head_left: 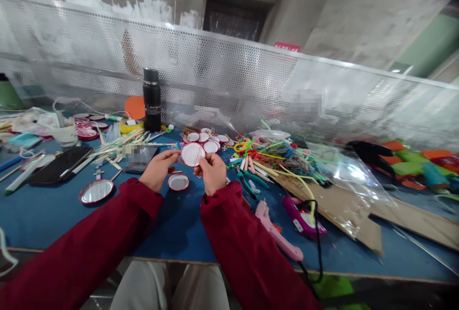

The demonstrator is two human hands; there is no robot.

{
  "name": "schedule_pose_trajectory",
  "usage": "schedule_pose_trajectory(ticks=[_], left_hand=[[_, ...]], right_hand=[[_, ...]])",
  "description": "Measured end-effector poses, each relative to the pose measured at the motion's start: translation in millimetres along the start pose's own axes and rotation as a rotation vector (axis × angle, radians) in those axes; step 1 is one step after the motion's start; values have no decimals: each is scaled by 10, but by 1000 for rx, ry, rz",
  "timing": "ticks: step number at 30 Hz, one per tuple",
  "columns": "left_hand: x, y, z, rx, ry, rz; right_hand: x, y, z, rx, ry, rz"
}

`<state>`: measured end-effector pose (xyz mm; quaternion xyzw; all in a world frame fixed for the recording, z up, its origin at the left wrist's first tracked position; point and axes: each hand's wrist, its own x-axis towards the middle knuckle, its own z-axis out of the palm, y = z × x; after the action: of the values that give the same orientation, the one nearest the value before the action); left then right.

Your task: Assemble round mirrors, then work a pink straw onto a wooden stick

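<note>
Above the blue table, a red-rimmed round disc (191,154) with a pale, streaked face is held tilted towards me. My right hand (214,171) pinches its lower right edge, thumb on the face. At the disc's left edge are the closed fingertips of my left hand (159,169); what exactly they pinch there is hard to see. Just below, a similar red-rimmed round piece (178,182) lies on the table between my wrists. Further left lies a larger round mirror-like piece (96,191) with a dark red rim. Behind the held disc, several small red-rimmed discs (211,147) are heaped.
Right of my hands lie green-handled pliers (247,183), a pink glue gun (276,233) and a purple device (303,216) with a black cord. Colourful sticks and wires (283,157) pile behind them, beside cardboard (333,204). A black bottle (152,102) stands before the perforated metal screen (222,75).
</note>
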<state>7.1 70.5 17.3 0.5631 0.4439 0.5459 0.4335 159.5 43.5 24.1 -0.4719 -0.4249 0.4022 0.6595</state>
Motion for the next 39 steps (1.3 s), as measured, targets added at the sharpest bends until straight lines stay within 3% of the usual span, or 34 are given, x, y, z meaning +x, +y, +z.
schedule_pose_trajectory(ticks=[2,4,8,15,20,25,29,33,39], left_hand=[[-3,32,-2,-122,24,-111],[-18,80,1,-181,16,-138],[-53,142,25,-118,-32,18],[-62,147,26,186,-101,286],[-71,148,9,266,-93,308],[-30,97,-7,231,-67,238],[19,44,-22,158,-3,189],[66,33,-69,78,162,131],[173,2,-161,53,315,177]], right_hand=[[-18,-6,-5,-80,-15,-65],[-33,-10,-11,-178,-27,-126],[-45,2,-22,-303,-48,-187],[-76,69,6,-262,-199,-117],[-113,73,38,-238,-236,-94],[-136,15,54,-191,-265,-66],[-56,-24,-6,-263,-183,-56],[92,-55,-193,-467,-63,-117],[13,-142,-495,-767,-175,-158]])
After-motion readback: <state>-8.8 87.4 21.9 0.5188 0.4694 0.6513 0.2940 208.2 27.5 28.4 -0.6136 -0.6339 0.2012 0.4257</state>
